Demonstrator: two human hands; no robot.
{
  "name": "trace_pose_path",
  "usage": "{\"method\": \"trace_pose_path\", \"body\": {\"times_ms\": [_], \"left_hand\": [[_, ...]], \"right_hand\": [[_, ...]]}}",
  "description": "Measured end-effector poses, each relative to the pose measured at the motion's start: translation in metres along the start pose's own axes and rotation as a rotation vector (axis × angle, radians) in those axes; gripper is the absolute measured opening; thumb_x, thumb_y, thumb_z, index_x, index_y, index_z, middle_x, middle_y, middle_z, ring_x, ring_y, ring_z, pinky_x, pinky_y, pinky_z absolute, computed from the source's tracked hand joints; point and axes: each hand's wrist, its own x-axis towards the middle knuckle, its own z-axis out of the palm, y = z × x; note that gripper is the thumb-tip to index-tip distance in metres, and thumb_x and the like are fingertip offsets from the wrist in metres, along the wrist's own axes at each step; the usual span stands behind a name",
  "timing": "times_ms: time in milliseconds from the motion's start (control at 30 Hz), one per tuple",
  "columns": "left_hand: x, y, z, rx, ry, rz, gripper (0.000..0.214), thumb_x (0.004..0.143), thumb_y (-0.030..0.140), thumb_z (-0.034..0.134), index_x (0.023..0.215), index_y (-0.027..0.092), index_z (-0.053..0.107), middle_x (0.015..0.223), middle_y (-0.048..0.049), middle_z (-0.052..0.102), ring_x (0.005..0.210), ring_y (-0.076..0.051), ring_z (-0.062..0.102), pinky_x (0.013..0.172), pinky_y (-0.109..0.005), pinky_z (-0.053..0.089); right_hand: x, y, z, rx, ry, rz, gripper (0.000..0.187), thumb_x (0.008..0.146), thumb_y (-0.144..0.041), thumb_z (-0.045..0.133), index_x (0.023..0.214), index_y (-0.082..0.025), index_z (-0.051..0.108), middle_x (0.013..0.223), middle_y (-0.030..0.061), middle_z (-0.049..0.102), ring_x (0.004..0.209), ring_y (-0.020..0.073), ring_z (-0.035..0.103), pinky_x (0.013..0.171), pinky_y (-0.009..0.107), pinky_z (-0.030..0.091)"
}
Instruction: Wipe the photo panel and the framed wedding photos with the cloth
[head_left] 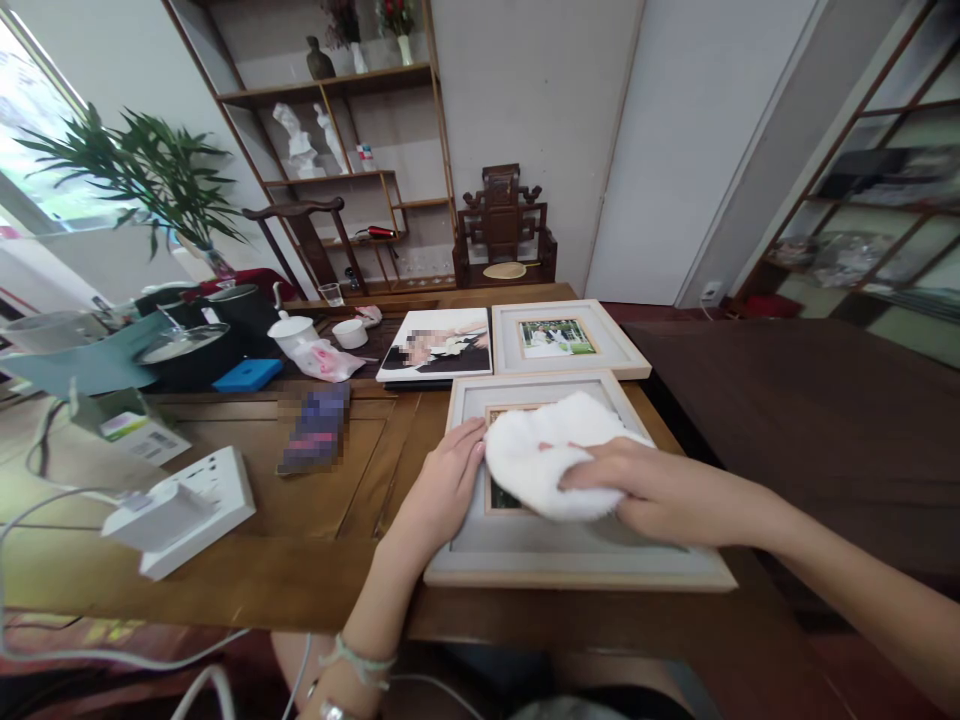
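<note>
A light-wood picture frame (581,578) lies flat at the near edge of the wooden table. My right hand (637,485) grips a fluffy white cloth (540,450), which is pressed on the frame's front and covers most of the small picture in its middle. Flat on the left side of the same frame rests my left hand (450,485), its fingers stretched out close to the cloth and holding nothing. Just behind lie a second framed photo (555,338) of people outdoors and, left of it, a white-edged photo panel (439,345).
On the left stand a white power strip (217,505) with a plugged-in adapter and cable, a small open box (139,430), a blue box (247,375), dark pots (184,350) and a white teapot (292,332). A brown-covered surface (795,430) lies to the right.
</note>
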Motion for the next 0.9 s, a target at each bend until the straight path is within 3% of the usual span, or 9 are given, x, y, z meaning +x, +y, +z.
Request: {"method": "trace_pose_path", "body": {"times_ms": [100, 200, 300, 400, 500, 600, 733, 833, 900], "left_hand": [[-0.001, 0.0, 0.0, -0.002, 0.013, -0.017, 0.042, 0.097, 0.031, 0.03, 0.127, 0.013, 0.053, 0.139, -0.0114, 0.049, 0.131, -0.02, 0.042, 0.113, -0.04, 0.029], [-0.002, 0.001, -0.002, 0.002, 0.021, -0.028, 0.044, 0.096, 0.032, 0.029, 0.132, 0.013, 0.047, 0.144, -0.0117, 0.043, 0.135, -0.02, 0.036, 0.114, -0.041, 0.026], [-0.004, 0.001, -0.004, -0.048, 0.05, -0.007, 0.047, 0.097, 0.032, 0.027, 0.14, 0.015, 0.036, 0.147, -0.0102, 0.039, 0.137, -0.019, 0.032, 0.114, -0.039, 0.026], [-0.005, 0.0, -0.006, -0.092, 0.091, -0.015, 0.051, 0.097, 0.036, 0.027, 0.144, 0.018, 0.026, 0.15, -0.0085, 0.033, 0.138, -0.019, 0.03, 0.114, -0.038, 0.025], [-0.004, -0.001, -0.008, -0.061, 0.095, -0.019, 0.05, 0.096, 0.037, 0.03, 0.141, 0.016, 0.034, 0.148, -0.01, 0.037, 0.138, -0.021, 0.03, 0.114, -0.038, 0.026], [-0.002, 0.0, -0.008, -0.02, 0.062, -0.026, 0.046, 0.094, 0.036, 0.037, 0.133, 0.013, 0.045, 0.143, -0.0119, 0.044, 0.135, -0.022, 0.036, 0.113, -0.039, 0.028], [-0.001, 0.001, -0.007, 0.02, 0.03, -0.026, 0.044, 0.093, 0.034, 0.041, 0.13, 0.012, 0.048, 0.141, -0.013, 0.046, 0.133, -0.022, 0.04, 0.112, -0.04, 0.03], [-0.001, 0.0, -0.005, 0.042, 0.026, -0.004, 0.044, 0.092, 0.03, 0.043, 0.132, 0.012, 0.047, 0.141, -0.0137, 0.046, 0.132, -0.022, 0.041, 0.112, -0.041, 0.031], [-0.001, -0.001, -0.004, 0.038, 0.024, 0.021, 0.043, 0.091, 0.028, 0.044, 0.132, 0.014, 0.048, 0.14, -0.013, 0.048, 0.131, -0.023, 0.043, 0.111, -0.042, 0.033]], "right_hand": [[0.015, 0.016, 0.004, -0.145, 0.163, 0.079, 0.06, 0.068, -0.001, 0.039, 0.122, -0.022, 0.056, 0.1, 0.0083, 0.063, 0.096, 0.0249, 0.057, 0.08, 0.035, 0.044], [0.034, 0.016, 0.012, -0.232, 0.22, 0.084, 0.064, 0.069, 0.001, 0.037, 0.129, -0.019, 0.049, 0.115, 0.0135, 0.059, 0.112, 0.0292, 0.051, 0.086, 0.041, 0.043], [0.046, -0.002, 0.024, -0.288, 0.142, 0.025, 0.067, 0.066, 0.005, 0.037, 0.127, -0.018, 0.051, 0.131, 0.0143, 0.052, 0.13, 0.0342, 0.035, 0.099, 0.05, 0.036], [0.045, -0.025, 0.038, -0.338, -0.011, -0.1, 0.061, 0.066, 0.003, 0.043, 0.124, -0.014, 0.054, 0.14, 0.0164, 0.044, 0.133, 0.0404, 0.028, 0.103, 0.059, 0.028], [0.035, -0.039, 0.049, -0.366, -0.061, -0.196, 0.051, 0.072, -0.003, 0.047, 0.12, -0.013, 0.058, 0.144, 0.0169, 0.038, 0.132, 0.042, 0.028, 0.103, 0.063, 0.026], [0.022, -0.037, 0.053, -0.351, -0.047, -0.197, 0.05, 0.071, -0.002, 0.046, 0.117, -0.015, 0.061, 0.144, 0.0127, 0.04, 0.134, 0.0383, 0.027, 0.106, 0.059, 0.025], [-0.001, -0.026, 0.045, -0.355, -0.026, -0.108, 0.047, 0.064, 0.002, 0.044, 0.102, -0.014, 0.067, 0.136, 0.0114, 0.051, 0.131, 0.0339, 0.034, 0.106, 0.053, 0.029], [-0.026, -0.016, 0.023, -0.325, -0.031, 0.009, 0.047, 0.06, 0.004, 0.042, 0.088, -0.021, 0.069, 0.121, 0.0079, 0.063, 0.124, 0.0289, 0.047, 0.101, 0.046, 0.039], [-0.042, -0.005, 0.0, -0.249, -0.05, 0.072, 0.049, 0.06, 0.005, 0.042, 0.085, -0.026, 0.07, 0.108, 0.004, 0.069, 0.11, 0.0241, 0.059, 0.089, 0.036, 0.049]]}}
